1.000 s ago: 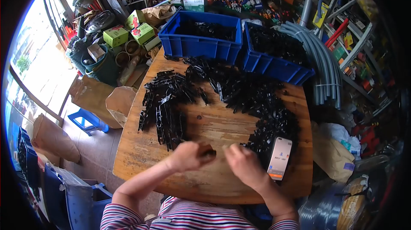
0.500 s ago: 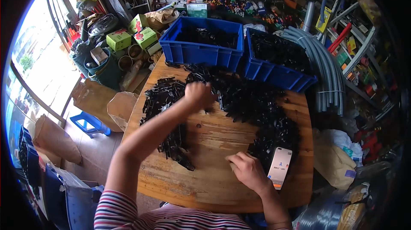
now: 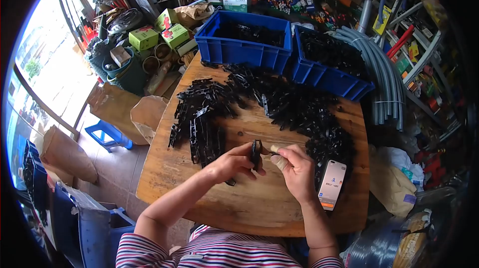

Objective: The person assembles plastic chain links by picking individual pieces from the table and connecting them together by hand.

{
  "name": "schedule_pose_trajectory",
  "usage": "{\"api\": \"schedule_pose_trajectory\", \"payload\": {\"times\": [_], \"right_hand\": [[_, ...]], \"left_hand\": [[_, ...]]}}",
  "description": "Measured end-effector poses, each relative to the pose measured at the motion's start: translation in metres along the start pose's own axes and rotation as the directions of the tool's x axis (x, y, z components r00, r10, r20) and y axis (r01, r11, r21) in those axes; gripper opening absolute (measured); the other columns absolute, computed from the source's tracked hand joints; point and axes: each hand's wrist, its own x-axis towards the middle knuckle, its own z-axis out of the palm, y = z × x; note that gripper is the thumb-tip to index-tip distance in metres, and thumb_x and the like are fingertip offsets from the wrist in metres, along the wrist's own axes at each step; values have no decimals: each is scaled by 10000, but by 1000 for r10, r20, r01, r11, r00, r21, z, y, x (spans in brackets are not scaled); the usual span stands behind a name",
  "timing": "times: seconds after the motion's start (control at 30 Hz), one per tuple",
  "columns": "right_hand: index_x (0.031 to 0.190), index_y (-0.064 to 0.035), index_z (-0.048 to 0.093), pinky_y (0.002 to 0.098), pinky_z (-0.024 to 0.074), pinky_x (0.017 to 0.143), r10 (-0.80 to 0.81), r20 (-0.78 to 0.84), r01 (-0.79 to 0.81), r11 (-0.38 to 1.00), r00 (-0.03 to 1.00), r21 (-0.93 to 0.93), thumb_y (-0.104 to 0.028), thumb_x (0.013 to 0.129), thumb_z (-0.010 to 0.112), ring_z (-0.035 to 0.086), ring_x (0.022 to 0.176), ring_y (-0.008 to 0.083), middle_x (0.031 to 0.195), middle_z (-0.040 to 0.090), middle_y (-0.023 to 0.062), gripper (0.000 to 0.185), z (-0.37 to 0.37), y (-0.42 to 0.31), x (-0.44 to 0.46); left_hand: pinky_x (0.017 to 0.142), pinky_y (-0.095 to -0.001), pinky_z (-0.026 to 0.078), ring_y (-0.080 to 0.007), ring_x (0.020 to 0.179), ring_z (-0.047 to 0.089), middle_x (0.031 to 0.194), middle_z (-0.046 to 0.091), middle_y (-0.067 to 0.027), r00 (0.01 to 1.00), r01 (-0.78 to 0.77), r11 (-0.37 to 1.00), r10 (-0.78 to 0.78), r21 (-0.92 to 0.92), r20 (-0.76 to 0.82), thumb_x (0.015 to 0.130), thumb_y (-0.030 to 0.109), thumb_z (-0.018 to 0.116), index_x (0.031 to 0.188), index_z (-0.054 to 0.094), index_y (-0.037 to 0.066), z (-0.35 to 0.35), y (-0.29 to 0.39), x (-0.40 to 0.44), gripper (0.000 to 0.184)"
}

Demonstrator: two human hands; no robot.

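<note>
Above the front half of the wooden table (image 3: 219, 215), my left hand (image 3: 238, 162) grips a small black plastic part (image 3: 256, 151) between thumb and fingers. My right hand (image 3: 295, 164) is just to its right, thumb and forefinger pinched; a small dark piece shows at its fingertips, and the forefinger has a tan covering. The fingertips of both hands nearly meet. Black parts (image 3: 207, 133) lie in a heap beyond my left hand, and a larger heap (image 3: 304, 106) curves round behind my right hand.
A phone (image 3: 332, 183) with a lit screen lies right of my right hand. Two blue bins (image 3: 243, 51) (image 3: 332, 76) of black parts stand at the table's far edge. Grey pipes (image 3: 386, 88) are at the right, cardboard (image 3: 117, 113) and a blue stool (image 3: 107, 135) at the left.
My left hand has come back from the far heap to beside my right hand, now with a black part in it. My right hand has moved up slightly.
</note>
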Motion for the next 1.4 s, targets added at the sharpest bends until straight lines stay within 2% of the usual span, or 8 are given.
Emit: {"api": "schedule_pose_trajectory", "payload": {"times": [0.1, 0.17, 0.23, 0.37, 0.67, 0.77, 0.97, 1.4], "right_hand": [[927, 35, 630, 272, 486, 574, 11, -2, -11, 1000, 1000, 2, 18, 768, 698, 615, 670, 176, 786, 610, 96, 174, 8, -8, -5], [902, 33, 632, 271, 482, 558, 49, -17, -49, 999, 999, -4, -15, 760, 717, 611, 647, 185, 777, 606, 100, 172, 9, -8, -10], [897, 30, 638, 273, 479, 544, 97, -9, -97, 995, 995, -25, -37, 757, 728, 608, 628, 193, 762, 603, 101, 180, 6, -7, -15], [891, 44, 626, 249, 467, 510, 49, 27, -48, 998, 998, -52, -19, 772, 710, 589, 583, 138, 738, 602, 87, 159, 6, -11, -18], [882, 15, 631, 322, 488, 508, -72, 189, 118, 962, 979, -247, -40, 726, 736, 616, 600, 240, 728, 586, 98, 196, -3, -20, -19], [885, 17, 622, 323, 479, 508, -86, 241, 150, 954, 967, -260, -56, 722, 746, 607, 598, 243, 728, 589, 98, 217, -5, -15, -23], [885, 14, 623, 321, 473, 507, -92, 263, 152, 964, 960, -218, -81, 720, 750, 595, 590, 241, 735, 583, 100, 228, -3, -11, -31], [951, 10, 626, 324, 467, 522, -118, 201, 143, 983, 972, -115, -45, 763, 693, 591, 587, 226, 728, 560, 88, 206, 7, -20, -31]], "left_hand": [[737, -343, 494, -197, 831, 575, 955, 561, -99, 997, 52, 988, -44, -145, 56, 753, 30, 497, 1246, 413, 23, 7, -15, -2, 499], [645, -332, 459, -180, 695, 542, 794, 551, -70, 997, -62, 971, 72, 230, -33, 808, 151, 590, 1015, 497, 29, 9, -24, -1, 258], [595, -352, 437, -201, 619, 525, 696, 542, -108, 954, -136, 692, 284, 709, -94, 825, 249, 644, 867, 511, 23, 13, -28, -2, 266], [501, -409, 432, -354, 521, 544, 546, 530, -147, 836, -146, 344, 545, 928, -71, 803, 340, 677, 757, 538, 16, 18, -32, -3, 355], [481, -415, 452, -329, 511, 581, 519, 543, -130, 850, -97, 40, 523, 995, 62, 824, 387, 628, 763, 546, 46, 15, -39, -4, 356], [455, -417, 441, -321, 482, 572, 489, 522, -115, 747, -246, -73, 621, 967, 237, 830, 391, 613, 802, 528, 57, 8, -39, -2, 345], [430, -430, 426, -320, 451, 559, 478, 516, -97, 869, -160, -143, 448, 977, 208, 831, 359, 607, 816, 501, 75, 14, -29, -11, 303], [429, -402, 448, -302, 435, 557, 460, 506, -94, 792, -224, -71, 568, 972, 224, 733, 261, 676, 800, 560, 89, 15, -39, -17, 218]]}}
